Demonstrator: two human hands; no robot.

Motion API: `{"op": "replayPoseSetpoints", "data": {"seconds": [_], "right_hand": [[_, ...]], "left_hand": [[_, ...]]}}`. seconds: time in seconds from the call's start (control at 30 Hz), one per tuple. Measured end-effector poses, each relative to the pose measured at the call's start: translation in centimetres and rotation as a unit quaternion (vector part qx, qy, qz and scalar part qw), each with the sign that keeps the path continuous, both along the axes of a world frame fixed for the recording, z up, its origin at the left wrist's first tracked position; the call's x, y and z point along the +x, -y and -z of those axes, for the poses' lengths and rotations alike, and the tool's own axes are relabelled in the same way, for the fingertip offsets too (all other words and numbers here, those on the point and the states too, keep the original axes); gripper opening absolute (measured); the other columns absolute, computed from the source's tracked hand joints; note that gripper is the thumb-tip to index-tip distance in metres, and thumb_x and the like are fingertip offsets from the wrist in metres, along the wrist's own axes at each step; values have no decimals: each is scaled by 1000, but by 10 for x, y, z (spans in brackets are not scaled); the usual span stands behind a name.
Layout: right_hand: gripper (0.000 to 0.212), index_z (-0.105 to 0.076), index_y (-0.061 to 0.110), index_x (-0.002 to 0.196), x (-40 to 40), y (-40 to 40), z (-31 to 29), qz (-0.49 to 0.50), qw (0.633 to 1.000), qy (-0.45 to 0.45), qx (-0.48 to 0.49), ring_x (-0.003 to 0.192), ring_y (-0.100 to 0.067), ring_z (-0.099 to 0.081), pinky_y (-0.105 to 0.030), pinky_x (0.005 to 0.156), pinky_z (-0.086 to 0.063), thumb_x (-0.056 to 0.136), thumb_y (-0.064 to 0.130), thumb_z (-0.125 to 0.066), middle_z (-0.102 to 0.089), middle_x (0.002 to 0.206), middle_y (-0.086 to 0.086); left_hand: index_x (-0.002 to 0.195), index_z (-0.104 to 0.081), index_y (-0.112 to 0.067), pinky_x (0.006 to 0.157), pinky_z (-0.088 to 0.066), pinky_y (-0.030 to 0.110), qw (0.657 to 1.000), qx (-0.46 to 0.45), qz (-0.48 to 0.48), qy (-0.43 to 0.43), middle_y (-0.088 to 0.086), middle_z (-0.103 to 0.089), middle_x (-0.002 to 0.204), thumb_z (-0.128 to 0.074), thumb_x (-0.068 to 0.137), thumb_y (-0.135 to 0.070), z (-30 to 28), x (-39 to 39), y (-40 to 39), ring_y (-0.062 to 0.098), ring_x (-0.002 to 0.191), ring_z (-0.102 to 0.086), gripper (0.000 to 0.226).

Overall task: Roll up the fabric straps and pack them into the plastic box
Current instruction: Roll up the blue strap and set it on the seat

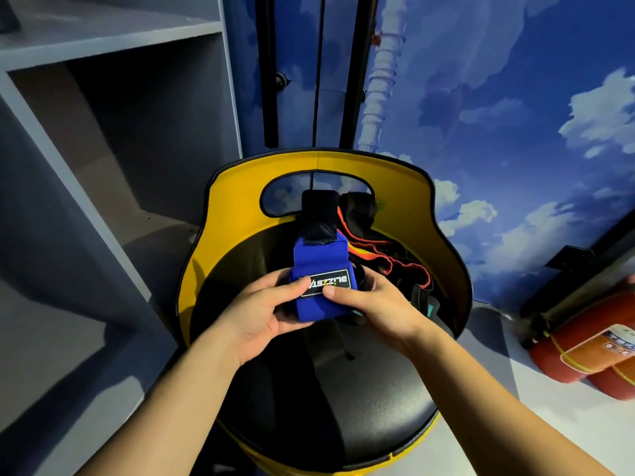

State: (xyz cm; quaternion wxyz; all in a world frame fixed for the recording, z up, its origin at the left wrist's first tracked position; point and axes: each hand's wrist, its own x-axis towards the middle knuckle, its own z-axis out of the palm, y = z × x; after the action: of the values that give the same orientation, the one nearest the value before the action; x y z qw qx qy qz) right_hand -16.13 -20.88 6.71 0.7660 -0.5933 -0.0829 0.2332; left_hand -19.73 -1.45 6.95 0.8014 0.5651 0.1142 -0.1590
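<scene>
Fingers of your left hand and right hand curl around a blue strap, thumbs pinching its black label, above a chair seat strewn with more straps.

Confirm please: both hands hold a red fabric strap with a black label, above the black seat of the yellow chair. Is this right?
Not quite: the fabric strap held by the left hand and the right hand is blue, not red, as the head view shows. It does carry a black label and sits above the black seat of the yellow chair.
</scene>
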Motion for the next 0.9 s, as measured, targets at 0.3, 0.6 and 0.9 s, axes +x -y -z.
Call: {"op": "replayPoseSetpoints", "data": {"seconds": [0.3,0.6,0.9], "right_hand": [[4,-73,23,96,17,8,-13,167,928,250,-220,82,-11,-70,-37,74,-58,93,23,-71,-73,84,6],[8,-77,17,96,5,1,-18,120,874,384,-271,80,2,-66,-13,73,-50,88,16,-77,-69,85,20],[15,-80,14,98,-4,1,-6,77,736,592,-319,91,-16,-68,-31,82,-55,83,13,-79,-76,96,3]], "left_hand": [[120,-67,-21,90,-57,55,996,76,22,-40,8,-75,112,-80,72,-20,14,-2,5,30,102,-73,51],[124,-58,-31,82,-60,55,995,75,-20,-65,8,-64,126,-72,88,-9,18,2,-3,37,106,-69,44],[118,-67,-27,74,-61,52,983,63,-173,-19,8,-68,119,-68,90,-5,7,12,-3,35,99,-69,36]]}}
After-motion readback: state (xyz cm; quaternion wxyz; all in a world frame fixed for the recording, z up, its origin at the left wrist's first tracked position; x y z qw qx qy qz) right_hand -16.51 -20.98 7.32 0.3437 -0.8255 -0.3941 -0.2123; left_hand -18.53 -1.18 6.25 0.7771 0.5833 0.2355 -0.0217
